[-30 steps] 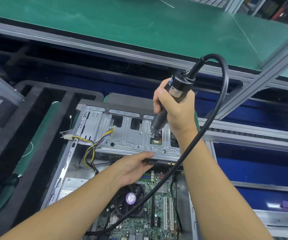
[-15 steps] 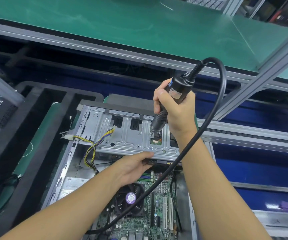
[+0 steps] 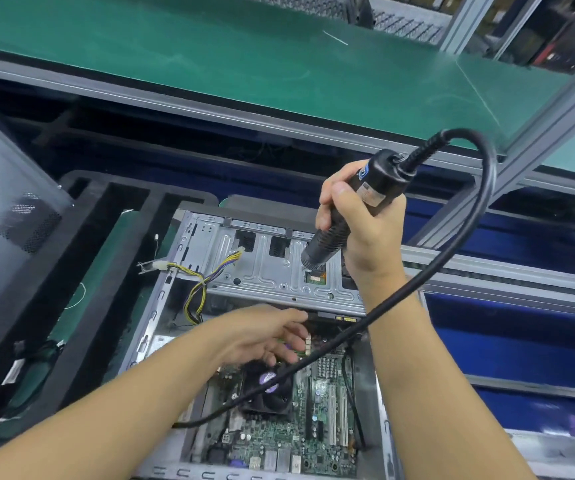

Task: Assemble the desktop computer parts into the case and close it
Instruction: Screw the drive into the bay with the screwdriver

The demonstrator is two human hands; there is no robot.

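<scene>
Your right hand (image 3: 365, 233) has its grip wrapped around a black electric screwdriver (image 3: 381, 183), fingers curled round the barrel and thumb along its near side. The tool is tilted, with its nose down on the metal drive cage (image 3: 262, 268) at the far end of the open computer case (image 3: 159, 306), just beside a small cutout where a bit of green board shows. Its thick black cord (image 3: 487, 202) loops up from the top of the tool, swings right, and runs down across your right forearm and over the fan (image 3: 268, 388) on the motherboard (image 3: 279, 441).

Your left hand (image 3: 265, 336) is under the near edge of the cage, above the motherboard. Its grip is loose, with the fingers spread and holding nothing, and it looks slightly blurred.

The case lies on its side with the motherboard facing up. A bundle of yellow and black wires (image 3: 196, 289) drapes over the cage's left corner. A black foam tray (image 3: 82, 271) sits to the left of the case, and a green worktop (image 3: 210, 64) stretches across beyond it.
</scene>
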